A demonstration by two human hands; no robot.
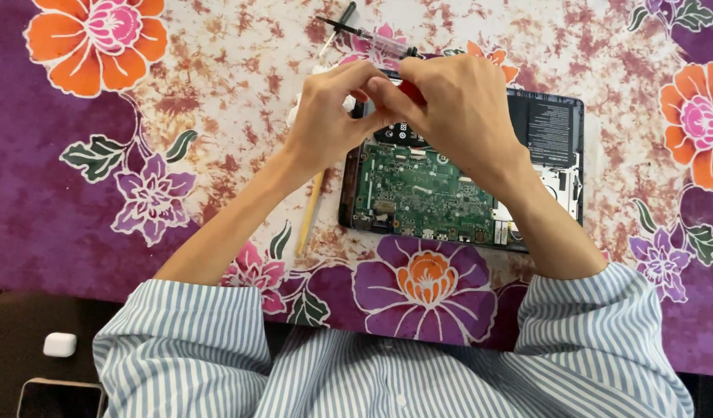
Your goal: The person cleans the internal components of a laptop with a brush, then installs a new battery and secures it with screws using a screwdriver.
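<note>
- Hands meet over the far edge of an opened laptop (465,186), which lies with its bottom cover off on a flowered purple and orange cloth (85,201), to the right of the scene's middle.
- Left hand (325,116) is curled closed, thumb and fingers pinched together at the point where the two hands touch; what sits inside the pinch is too small and too hidden to name.
- Right hand (457,108) is closed around something with a red part (412,93) that shows between the fingers; it looks like a tool handle, but most of it is covered.
- Green circuit board (418,190) lies bare in the left half of the laptop, with a dark round fan (403,135) just beyond it, right under the hands. A black battery (550,128) fills the far right corner.
- Clear-handled screwdriver (368,35) lies on the cloth beyond the hands, apart from them. A pale wooden stick (310,213) lies just left of the laptop, partly under the left forearm.
- Small white case (60,344) and a phone (58,399) sit off the cloth at the near left corner.
- Step in hand, as I judge it: fine work at the fan end of the board, with the left hand steadying a small part or a tip while the right hand grips the red-handled thing.
- Next move, as I judge it, calls for a steady, upright tool, light pressure, and both hands kept clear of the bare board below.
</note>
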